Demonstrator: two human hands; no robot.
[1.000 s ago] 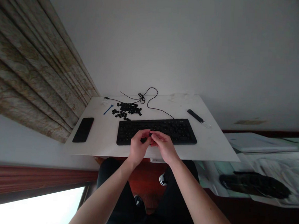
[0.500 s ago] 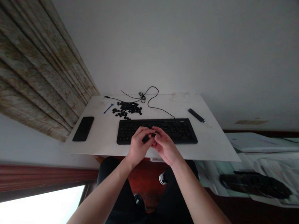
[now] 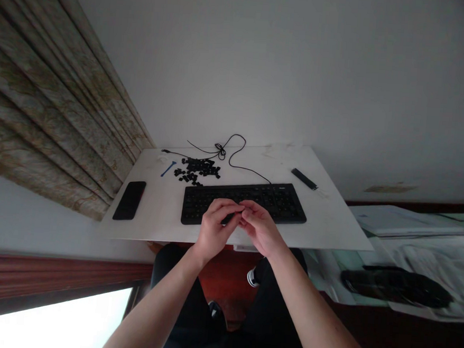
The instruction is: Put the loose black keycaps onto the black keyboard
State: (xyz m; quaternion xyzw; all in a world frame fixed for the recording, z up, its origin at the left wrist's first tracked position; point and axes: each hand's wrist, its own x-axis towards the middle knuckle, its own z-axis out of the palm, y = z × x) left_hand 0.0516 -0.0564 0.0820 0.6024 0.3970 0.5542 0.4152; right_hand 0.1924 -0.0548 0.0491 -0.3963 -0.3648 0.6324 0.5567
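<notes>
Above the front edge of a black keyboard [image 3: 283, 201], my left hand [image 3: 216, 223] and my right hand [image 3: 260, 228] meet fingertip to fingertip. Both are closed in a pinch, thumbs against forefingers. Whatever lies between the fingertips is hidden by them now. The hands cover part of the keyboard's lower middle. Behind the keyboard, to the left, lies a loose pile of small black keycaps [image 3: 200, 166]. A thin blue tool [image 3: 168, 169] rests left of that pile.
A black phone [image 3: 129, 200] lies at the left of the white table [image 3: 158, 211]. The keyboard's cable [image 3: 236, 166] loops towards the wall. At the right is a dark flat bar [image 3: 303, 178]. Papers and a black object [image 3: 397, 287] lie beyond the right edge.
My fingertips have closed together; a small dark piece seen between them earlier is now covered. My right hand has shifted slightly right. The keycap pile and keyboard stay put.
</notes>
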